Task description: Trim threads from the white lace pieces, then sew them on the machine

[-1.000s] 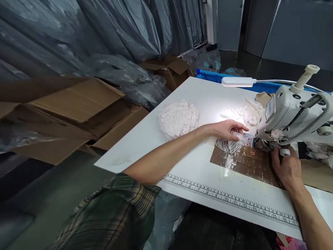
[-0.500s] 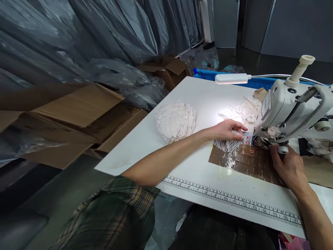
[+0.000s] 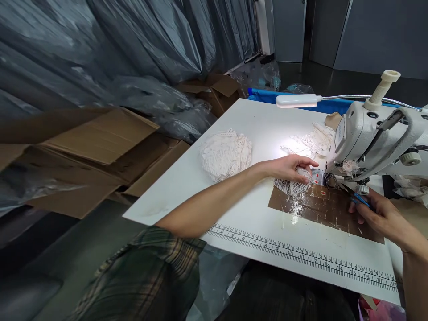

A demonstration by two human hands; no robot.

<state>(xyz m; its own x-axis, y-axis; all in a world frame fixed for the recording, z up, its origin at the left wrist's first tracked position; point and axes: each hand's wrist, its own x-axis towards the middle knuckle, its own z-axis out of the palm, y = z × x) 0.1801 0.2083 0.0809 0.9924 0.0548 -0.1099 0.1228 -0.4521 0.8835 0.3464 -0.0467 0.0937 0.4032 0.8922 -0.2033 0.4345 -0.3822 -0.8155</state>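
Observation:
My left hand (image 3: 294, 168) pinches a piece of white lace (image 3: 290, 187) beside the needle area of a white sewing machine (image 3: 356, 133). Its fingers are bent, with the thumb and fingertips on the cloth. In my right hand (image 3: 383, 213) are blue-handled thread snips (image 3: 363, 199), their dark blades aimed left toward the presser foot. That hand is just right of the needle area, over a shiny brown sheet (image 3: 321, 209) fixed to the table. Some of its fingers are hidden behind the handle and palm.
A white lace bundle (image 3: 225, 155) lies on the white table (image 3: 261, 120), with more lace (image 3: 317, 138) behind my left hand. A lamp (image 3: 297, 101) hangs above. A printed ruler (image 3: 301, 261) runs along the front edge. An open cardboard box (image 3: 100, 142) stands left of the table.
My right hand has drawn back to the right and turned, so the blue handle of the snips now shows. My left hand stays on the lace almost unmoved.

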